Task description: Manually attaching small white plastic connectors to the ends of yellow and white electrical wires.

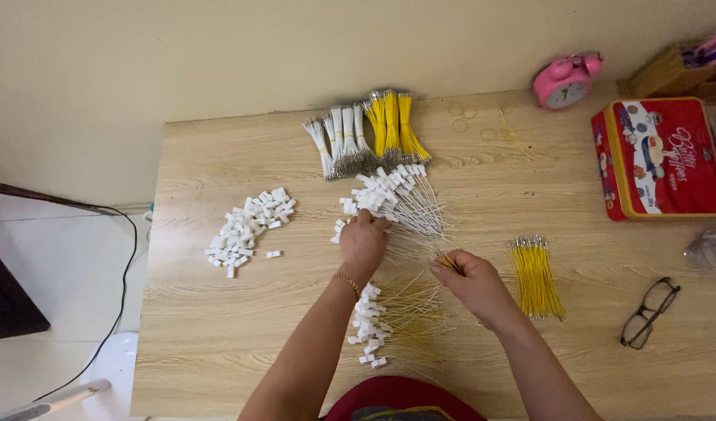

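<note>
My left hand (363, 242) reaches into a pile of white-wired connectors (393, 199) in the middle of the wooden table (217, 335), fingers closed on one of them. My right hand (471, 281) pinches a short yellow wire (448, 262) by its end. Below the hands lies a second pile of white connectors with yellow wires (389, 316). A loose bundle of yellow wires (536, 277) lies right of my right hand.
A heap of loose white plastic connectors (249, 226) lies at the left. Tied white wire bundles (342, 140) and yellow wire bundles (395, 125) sit at the far edge. A red tin (658, 160), a pink alarm clock (565, 79) and black glasses (649, 312) are at the right.
</note>
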